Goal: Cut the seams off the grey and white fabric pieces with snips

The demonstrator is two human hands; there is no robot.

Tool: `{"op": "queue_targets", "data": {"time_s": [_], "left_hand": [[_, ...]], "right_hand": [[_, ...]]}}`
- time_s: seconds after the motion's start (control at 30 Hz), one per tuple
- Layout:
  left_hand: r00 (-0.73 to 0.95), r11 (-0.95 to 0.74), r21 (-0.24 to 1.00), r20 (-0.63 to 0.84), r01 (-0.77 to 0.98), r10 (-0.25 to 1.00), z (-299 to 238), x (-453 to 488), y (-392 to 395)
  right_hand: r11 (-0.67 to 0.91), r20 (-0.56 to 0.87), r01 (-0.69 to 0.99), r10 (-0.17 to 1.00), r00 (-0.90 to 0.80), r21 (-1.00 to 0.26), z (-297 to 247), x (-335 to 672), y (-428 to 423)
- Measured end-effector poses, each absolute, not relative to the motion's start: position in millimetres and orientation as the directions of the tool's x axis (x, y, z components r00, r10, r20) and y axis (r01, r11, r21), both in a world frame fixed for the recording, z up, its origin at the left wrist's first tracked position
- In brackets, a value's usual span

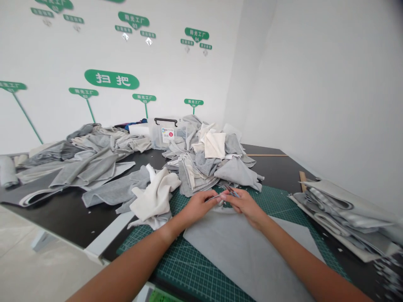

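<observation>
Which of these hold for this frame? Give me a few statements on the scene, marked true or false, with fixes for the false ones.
The left hand and right hand are close together above a grey fabric sheet. True.

A green gridded cutting mat lies under that sheet. True.

The right hand holds a mug. False: its fingers pinch a small metal tool, too blurred to name exactly.

The plastic box sits on the cutting mat. False: the clear plastic box stands behind the heap of grey and white fabric, at the far side of the black table.
</observation>
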State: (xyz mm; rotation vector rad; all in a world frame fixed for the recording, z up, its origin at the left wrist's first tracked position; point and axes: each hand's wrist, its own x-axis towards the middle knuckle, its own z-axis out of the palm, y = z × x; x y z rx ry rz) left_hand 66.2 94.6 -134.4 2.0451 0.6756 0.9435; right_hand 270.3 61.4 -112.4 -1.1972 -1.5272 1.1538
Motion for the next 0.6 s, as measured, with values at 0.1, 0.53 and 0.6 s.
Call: {"op": "queue_targets", "data": {"time_s": [0.1,0.53,0.6], "left_hand": [[0.556,-0.608,0.784,0.451,0.128,0.698,-137.5,67.8,97.4],[0.596,-0.513,0.859,0.408,0.007,0.692,-141.8,67.8,98.8],[0.588,-0.454,0.89,0.385,-0.033,0.712,-145.1,68.8,101.4]], "right_hand": [[0.115,0.086,0.239,0.988,-0.128,-0.964,-113.2,269.2,62.6],[0.115,0.085,0.289,0.99,-0.114,-0.951,-113.9,269.0,62.3],[0.127,0.094,0.326,0.989,-0.116,-0.937,-114.7,267.1,61.7]]}}
